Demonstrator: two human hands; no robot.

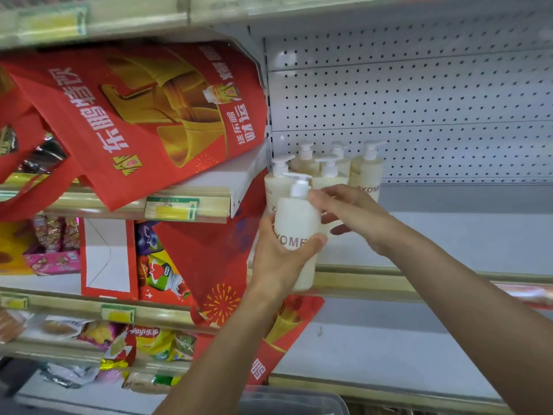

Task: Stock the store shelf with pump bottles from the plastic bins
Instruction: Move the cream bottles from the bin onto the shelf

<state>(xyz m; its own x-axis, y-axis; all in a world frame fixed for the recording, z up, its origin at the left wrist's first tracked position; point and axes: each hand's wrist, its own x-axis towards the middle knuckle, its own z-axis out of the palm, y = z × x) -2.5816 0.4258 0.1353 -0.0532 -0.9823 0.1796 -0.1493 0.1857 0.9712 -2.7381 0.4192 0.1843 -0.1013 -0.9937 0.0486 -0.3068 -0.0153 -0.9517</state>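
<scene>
My left hand [279, 256] grips a cream pump bottle [296, 223] with a white pump head, holding it upright just above the front edge of the white shelf [449, 235]. My right hand [350, 211] rests against the bottle's right shoulder, fingers spread, touching the bottle and reaching towards the ones behind. Several matching cream pump bottles [366, 172] stand in a cluster at the shelf's left end against the pegboard back. The corner of a clear plastic bin [293, 399] shows at the bottom.
Red gift bags [143, 115] lie on the neighbouring shelf to the left and hang over its edge near the bottles. Snack packets [140, 345] fill the lower left shelves. The white shelf stretches bare to the right of the bottles, under a pegboard wall [419, 100].
</scene>
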